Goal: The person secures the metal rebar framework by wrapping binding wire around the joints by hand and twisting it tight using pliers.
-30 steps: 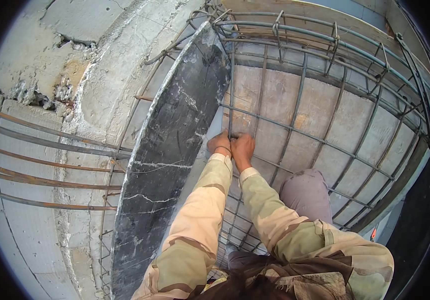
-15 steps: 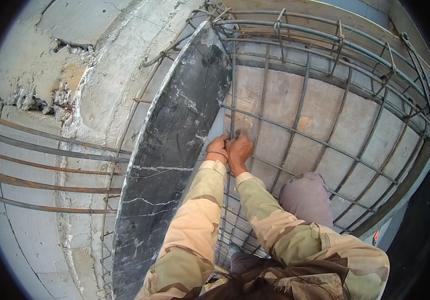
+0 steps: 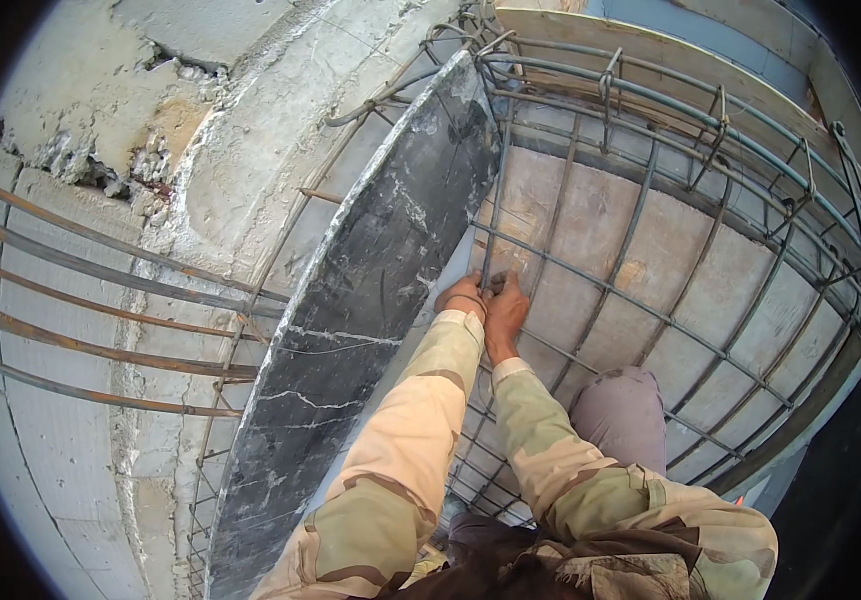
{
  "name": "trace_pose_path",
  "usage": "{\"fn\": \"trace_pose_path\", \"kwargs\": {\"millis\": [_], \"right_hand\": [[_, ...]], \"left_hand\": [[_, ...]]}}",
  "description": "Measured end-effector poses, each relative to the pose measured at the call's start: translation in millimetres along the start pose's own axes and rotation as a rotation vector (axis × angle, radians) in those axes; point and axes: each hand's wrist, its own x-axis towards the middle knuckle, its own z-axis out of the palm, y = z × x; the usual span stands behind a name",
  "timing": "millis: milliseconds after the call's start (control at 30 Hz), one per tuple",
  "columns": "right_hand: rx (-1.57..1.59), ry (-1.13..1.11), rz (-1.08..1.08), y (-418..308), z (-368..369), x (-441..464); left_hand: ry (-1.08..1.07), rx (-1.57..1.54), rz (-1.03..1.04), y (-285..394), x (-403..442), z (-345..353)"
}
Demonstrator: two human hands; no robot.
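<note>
Side by side, my left hand (image 3: 459,294) and my right hand (image 3: 505,312) are at an upright bar of the rebar mesh (image 3: 607,287), close to the black board's edge. Both hands are closed, fingers curled and pinched near the bar. Whatever they grip is too small or too hidden to make out. The black board (image 3: 380,260), scuffed and streaked with pale marks, leans just left of my left hand. Behind the mesh lie pale brownish panels (image 3: 590,220).
A long rebar cage (image 3: 640,75) with stirrups curves across the top. At left, several rusty bars (image 3: 100,345) jut from a rough concrete wall (image 3: 280,140). A thin wire (image 3: 345,349) crosses the black board. My knee (image 3: 618,415) rests against the mesh.
The view has shifted, so the scene sits slightly right and lower. My hands stay at the same bar, and my right fingers have moved a little and are now curled more tightly.
</note>
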Motion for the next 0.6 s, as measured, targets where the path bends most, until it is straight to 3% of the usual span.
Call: {"fn": "trace_pose_path", "kwargs": {"millis": [200, 400, 467, 533, 567, 600], "right_hand": [[0.078, -0.047, 0.067, 0.6, -4.0, 1.4], [0.169, -0.093, 0.159, -1.6, -10.7, 2.9], [0.106, -0.102, 0.088, 3.7, -9.9, 2.2], [0.045, -0.115, 0.016, 4.1, -10.9, 0.9], [0.082, -0.141, 0.087, 1.2, -13.2, 0.0], [0.118, -0.164, 0.159, -2.1, -15.4, -0.2]], "left_hand": [[0.067, 0.041, 0.007, 1.7, 2.0, 6.7], [0.203, 0.139, 0.029, 12.1, -63.6, 16.3], [0.229, 0.154, 0.039, 15.1, -71.7, 18.7], [0.280, 0.823, 0.406, 12.8, -78.7, 14.0], [0.437, 0.952, 0.599, 5.0, -70.2, 16.9], [0.436, 0.942, 0.603, 0.1, -61.1, 14.9]]}}
